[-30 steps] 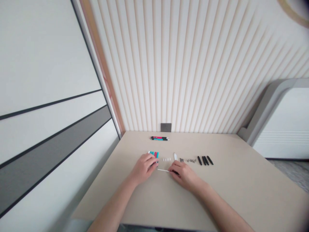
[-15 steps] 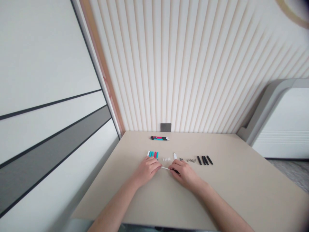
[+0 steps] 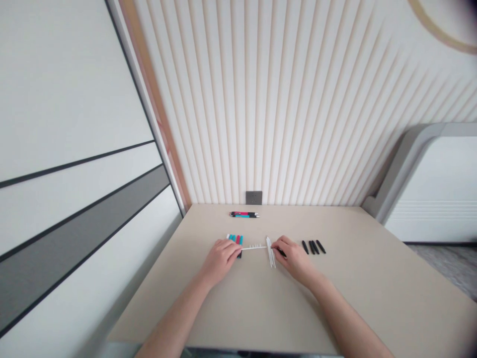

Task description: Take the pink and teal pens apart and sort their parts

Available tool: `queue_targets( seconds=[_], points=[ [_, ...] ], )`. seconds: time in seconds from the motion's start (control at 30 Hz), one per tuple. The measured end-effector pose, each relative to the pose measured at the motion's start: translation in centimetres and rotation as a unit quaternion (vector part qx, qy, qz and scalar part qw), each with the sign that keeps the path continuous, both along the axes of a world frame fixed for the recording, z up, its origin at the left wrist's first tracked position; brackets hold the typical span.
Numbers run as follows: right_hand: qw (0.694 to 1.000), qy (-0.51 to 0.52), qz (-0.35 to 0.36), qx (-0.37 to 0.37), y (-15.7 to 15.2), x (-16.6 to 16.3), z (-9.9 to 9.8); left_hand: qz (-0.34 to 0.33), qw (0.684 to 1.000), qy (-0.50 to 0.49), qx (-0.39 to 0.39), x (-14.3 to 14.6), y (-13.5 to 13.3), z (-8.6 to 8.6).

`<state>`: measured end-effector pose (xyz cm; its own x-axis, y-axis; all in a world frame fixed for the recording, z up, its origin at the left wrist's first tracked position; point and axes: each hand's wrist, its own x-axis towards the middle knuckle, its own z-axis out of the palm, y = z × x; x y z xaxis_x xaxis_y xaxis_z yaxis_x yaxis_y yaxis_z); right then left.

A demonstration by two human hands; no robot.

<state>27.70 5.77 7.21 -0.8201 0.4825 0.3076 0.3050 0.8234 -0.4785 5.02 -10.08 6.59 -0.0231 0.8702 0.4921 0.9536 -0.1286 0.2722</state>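
My left hand is curled on the table just in front of the teal and pink pen barrels. Its fingertips pinch a dark-tipped pen barrel. A thin white refill runs from those fingertips to the right, towards my right hand. My right hand is closed in a pinch on a small black part, right beside a bundle of white refills. Small white pieces lie behind the refill.
Several black grip sleeves lie in a row right of my right hand. Two assembled pens rest near the wall below a grey outlet. The beige table meets a ribbed wall; a white cabinet stands at right.
Both hands slid away from me, up to the row of parts. My right hand moved right to the white refill bundle and now covers the small metal pieces. The view tilted slightly.
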Motion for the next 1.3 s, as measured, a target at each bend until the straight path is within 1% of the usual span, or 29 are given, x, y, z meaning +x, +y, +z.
queue_targets(
  seconds=[0.13,0.2,0.27,0.37,0.43,0.6,0.67,0.77,0.9,0.97,1.1,1.3],
  points=[
    [0.998,0.018,-0.061,-0.009,0.5,0.0,-0.2,0.018,1.000,0.011,0.006,0.2,0.1,-0.1],
    [0.995,0.030,-0.090,-0.013,0.6,0.0,-0.4,0.021,0.999,0.034,0.006,0.8,0.1,0.1],
    [0.993,0.038,-0.107,-0.014,0.7,0.0,-0.6,0.008,0.997,0.072,0.000,1.6,0.1,0.5],
    [0.993,0.040,-0.108,-0.016,0.9,0.0,-0.9,-0.033,0.986,0.159,-0.025,3.4,0.5,1.3],
    [0.993,0.045,-0.108,-0.018,1.0,0.0,-1.0,-0.043,0.975,0.215,-0.049,4.6,1.0,1.9],
    [0.991,0.057,-0.116,-0.015,1.3,0.0,-1.1,0.008,0.956,0.279,-0.085,7.6,3.3,2.4],
    [0.992,0.055,-0.117,-0.013,1.3,-0.1,-1.1,0.021,0.955,0.278,-0.099,8.5,4.2,2.2],
    [0.991,0.051,-0.121,-0.012,1.4,-0.2,-1.1,0.028,0.960,0.254,-0.116,9.4,5.0,1.5],
    [0.991,0.046,-0.126,-0.009,1.2,-0.3,-0.7,0.020,0.966,0.220,-0.137,9.6,4.7,0.2],
    [0.991,0.040,-0.124,-0.009,1.1,-0.3,-0.4,0.014,0.967,0.212,-0.142,9.6,4.4,-0.2],
    [0.993,0.028,-0.115,-0.009,0.7,-0.2,-0.1,0.017,0.970,0.193,-0.144,9.7,4.3,-0.4],
    [0.993,0.013,-0.114,-0.011,0.5,-0.2,-0.1,0.017,0.975,0.172,-0.142,9.5,4.4,-0.7]
  ],
)
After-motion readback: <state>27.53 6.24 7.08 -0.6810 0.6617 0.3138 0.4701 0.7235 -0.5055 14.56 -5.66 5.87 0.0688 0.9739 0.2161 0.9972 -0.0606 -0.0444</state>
